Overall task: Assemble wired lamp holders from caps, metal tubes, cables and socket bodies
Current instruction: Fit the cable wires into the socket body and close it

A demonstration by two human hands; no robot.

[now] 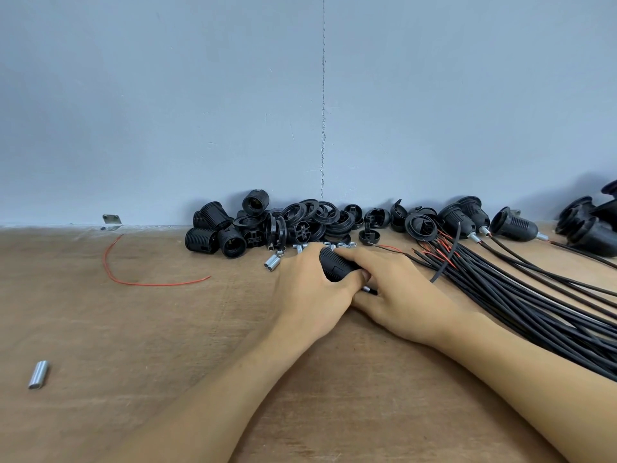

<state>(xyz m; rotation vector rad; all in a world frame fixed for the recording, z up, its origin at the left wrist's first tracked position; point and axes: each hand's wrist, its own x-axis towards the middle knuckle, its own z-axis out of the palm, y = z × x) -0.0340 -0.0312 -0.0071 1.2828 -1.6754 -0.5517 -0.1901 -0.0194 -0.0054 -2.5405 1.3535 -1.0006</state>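
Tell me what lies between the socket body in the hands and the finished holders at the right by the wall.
The black cable bundle: its stripped ends fan out between the socket body and the finished holders. Nothing else visible stands in the way.

**Soft, even light with wide-angle stretch at the edges**

We see bright, diffuse light with no hard glare, and we cannot tell its source. The wall (200, 111) dims toward its upper corners. The heap of black parts (267, 225) throws soft shadows onto the wall behind it. The left hand (307, 289) and right hand (400, 295) leave only faint shade on the table (133, 329). The socket body (337, 267) they grip reads as nearly featureless black. A pale sheen runs along the cables (534, 305). The loose metal tube (38, 374) at lower left looks smeared, and the forearms stretch at the bottom edge.
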